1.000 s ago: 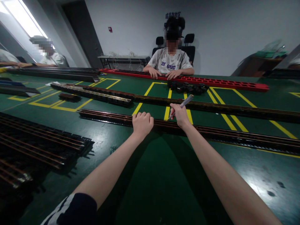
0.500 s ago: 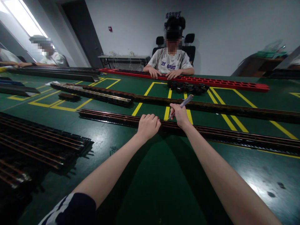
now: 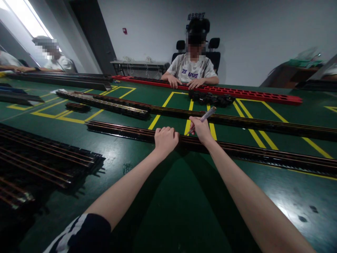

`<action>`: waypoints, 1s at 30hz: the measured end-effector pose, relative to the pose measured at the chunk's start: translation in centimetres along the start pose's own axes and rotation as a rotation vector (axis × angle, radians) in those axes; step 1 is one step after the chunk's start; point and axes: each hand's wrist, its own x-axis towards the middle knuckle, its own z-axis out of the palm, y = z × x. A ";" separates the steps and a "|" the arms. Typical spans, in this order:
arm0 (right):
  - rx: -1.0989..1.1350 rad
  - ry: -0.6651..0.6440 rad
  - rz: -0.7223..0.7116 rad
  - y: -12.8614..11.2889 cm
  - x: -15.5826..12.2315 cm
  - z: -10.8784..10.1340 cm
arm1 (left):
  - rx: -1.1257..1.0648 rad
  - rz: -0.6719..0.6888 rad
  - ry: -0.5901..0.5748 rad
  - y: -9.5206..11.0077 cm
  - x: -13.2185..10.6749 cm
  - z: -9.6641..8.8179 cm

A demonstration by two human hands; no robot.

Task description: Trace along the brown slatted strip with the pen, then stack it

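Note:
A long dark rail (image 3: pixel 126 132) with copper-coloured strips lies across the green table in front of me. My left hand (image 3: pixel 166 140) is closed over this rail, fingers curled on its far side. Just to the right, my right hand (image 3: pixel 201 129) grips a slim screwdriver (image 3: pixel 207 114) with a translucent grey handle. The tool slants down to the left, its thin tip at the rail's upper edge between my two hands. Whether the tip touches the rail is too small to tell.
Another long dark rail (image 3: pixel 247 122) lies beyond, with a shorter bundle (image 3: pixel 105 104) at its left. Stacked strips (image 3: pixel 47 154) fill the near left. Across the table a person's hands rest on a red slotted rail (image 3: pixel 263 96), behind a pile of black parts (image 3: pixel 212 98).
Both hands keep their grips and nearly the same places. The screwdriver is slightly shifted to the left; the whole view has moved a little.

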 end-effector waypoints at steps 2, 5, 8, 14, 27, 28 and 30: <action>-0.006 -0.071 -0.019 0.0 0.0 -0.1 | -0.019 -0.046 -0.001 -0.3 0.1 -0.2; -0.012 -0.174 -0.067 0.2 0.0 -0.2 | -0.026 -0.088 -0.002 -0.9 0.3 -0.4; -0.018 -0.227 -0.089 0.4 0.1 -0.3 | -0.031 -0.111 -0.002 -1.5 0.4 -0.5; 0.018 -0.253 -0.088 0.8 0.2 -0.2 | -0.012 -0.085 0.012 -1.9 0.4 -0.4; 0.036 -0.208 -0.096 0.7 0.0 0.1 | 0.092 0.110 0.016 -1.5 0.1 0.0; 0.038 -0.199 -0.092 0.7 0.0 0.1 | 0.102 0.109 0.022 -1.5 0.1 0.0; 0.053 -0.166 -0.071 0.7 0.1 0.0 | 0.109 0.114 0.038 -1.6 0.1 0.1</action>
